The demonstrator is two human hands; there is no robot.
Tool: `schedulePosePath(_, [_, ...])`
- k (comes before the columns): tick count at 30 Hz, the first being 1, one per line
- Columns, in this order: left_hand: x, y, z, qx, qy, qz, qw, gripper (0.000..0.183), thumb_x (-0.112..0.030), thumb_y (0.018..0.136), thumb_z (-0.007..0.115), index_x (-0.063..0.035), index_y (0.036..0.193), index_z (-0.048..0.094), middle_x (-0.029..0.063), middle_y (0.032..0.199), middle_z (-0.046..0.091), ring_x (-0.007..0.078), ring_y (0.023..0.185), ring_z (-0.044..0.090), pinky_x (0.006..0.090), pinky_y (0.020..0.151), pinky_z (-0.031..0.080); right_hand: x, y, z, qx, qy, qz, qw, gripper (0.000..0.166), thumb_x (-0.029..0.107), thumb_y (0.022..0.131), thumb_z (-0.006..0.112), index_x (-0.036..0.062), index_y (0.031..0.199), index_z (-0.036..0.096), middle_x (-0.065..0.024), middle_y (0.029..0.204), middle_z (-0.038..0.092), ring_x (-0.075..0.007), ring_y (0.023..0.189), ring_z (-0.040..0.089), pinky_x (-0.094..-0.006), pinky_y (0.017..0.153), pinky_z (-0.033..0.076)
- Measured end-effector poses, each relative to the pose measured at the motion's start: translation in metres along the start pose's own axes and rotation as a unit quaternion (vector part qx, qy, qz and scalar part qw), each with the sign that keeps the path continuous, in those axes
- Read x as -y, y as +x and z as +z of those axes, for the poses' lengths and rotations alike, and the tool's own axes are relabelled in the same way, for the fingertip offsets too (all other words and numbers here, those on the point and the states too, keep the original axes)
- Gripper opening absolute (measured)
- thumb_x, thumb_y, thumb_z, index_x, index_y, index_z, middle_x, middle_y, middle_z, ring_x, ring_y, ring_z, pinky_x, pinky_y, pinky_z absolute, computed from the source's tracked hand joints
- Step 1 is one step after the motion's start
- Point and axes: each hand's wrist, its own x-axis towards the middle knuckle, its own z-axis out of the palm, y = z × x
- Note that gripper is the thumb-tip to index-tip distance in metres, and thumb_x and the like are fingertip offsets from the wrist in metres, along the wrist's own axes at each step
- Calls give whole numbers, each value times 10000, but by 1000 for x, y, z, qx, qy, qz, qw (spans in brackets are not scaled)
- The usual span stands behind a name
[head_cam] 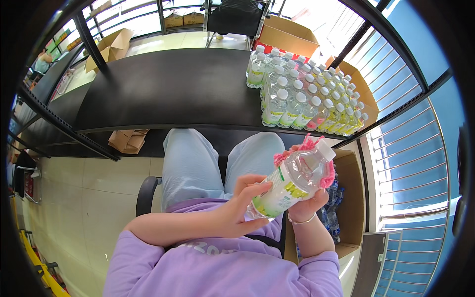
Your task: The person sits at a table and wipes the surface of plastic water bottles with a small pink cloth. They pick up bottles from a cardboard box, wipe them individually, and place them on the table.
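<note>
A clear plastic bottle [282, 193] with a white cap and a green-and-white label is tilted above my lap, its cap toward the upper right. My left hand [246, 206] grips its lower part from the left, fingers on the label. Behind the bottle, my right hand [310, 204] supports it, with a pink fuzzy cloth [327, 176] between that hand and the bottle's upper part. Much of the cloth and of my right fingers is hidden by the bottle. Many similar bottles [274, 111] stand upright in rows on the right part of the black shelf [167, 89].
An open cardboard box [349, 208] with blue-labelled bottles [333, 221] stands on the floor at my right. More cardboard boxes [289, 31] and a black chair [233, 18] are beyond the shelf. Black metal posts [89, 41] frame it. A brown paper bag [128, 141] lies below.
</note>
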Motion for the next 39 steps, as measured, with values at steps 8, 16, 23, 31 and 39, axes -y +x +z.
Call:
schedulePosePath(8, [6,-4,6,67,-321,-56,943,721,-57,810,583,-61,1328,82,156,1255,327,200,1157,360,352,951,315,-3,-3,-2,46,26,90,995,825,616,653,526,44,1233,394,-108,1150,473,-227,996,516,-348,842,437])
schedulePosePath(16, [3,1,3,32,-319,-96,942,689,-32,800,582,-82,1303,115,128,1240,365,195,1133,417,358,900,385,-9,-4,-3,49,49,125,990,681,492,758,342,30,1256,386,-127,1203,474,-247,1089,497,-378,916,408])
schedulePosePath(23, [-25,12,-25,57,-127,-212,967,607,-145,777,651,-74,1240,266,114,1128,447,184,1102,434,311,858,409,-9,-5,5,-8,17,210,978,628,477,738,378,28,1171,451,-101,1067,527,-206,959,535,-344,842,435])
schedulePosePath(31, [-21,27,-86,-63,72,-193,977,413,-279,844,574,-22,1142,451,61,1051,529,143,967,510,300,817,419,-24,-6,12,93,117,360,921,592,415,810,309,-38,1157,470,-175,1079,559,-246,975,560,-340,830,449])
schedulePosePath(39, [-17,30,-111,29,-362,-335,869,492,-361,819,596,-41,1178,496,64,1025,586,121,942,545,275,795,442,-51,-1,57,168,205,415,870,611,431,800,322,-28,1185,440,-190,1084,546,-292,987,545,-373,882,410])
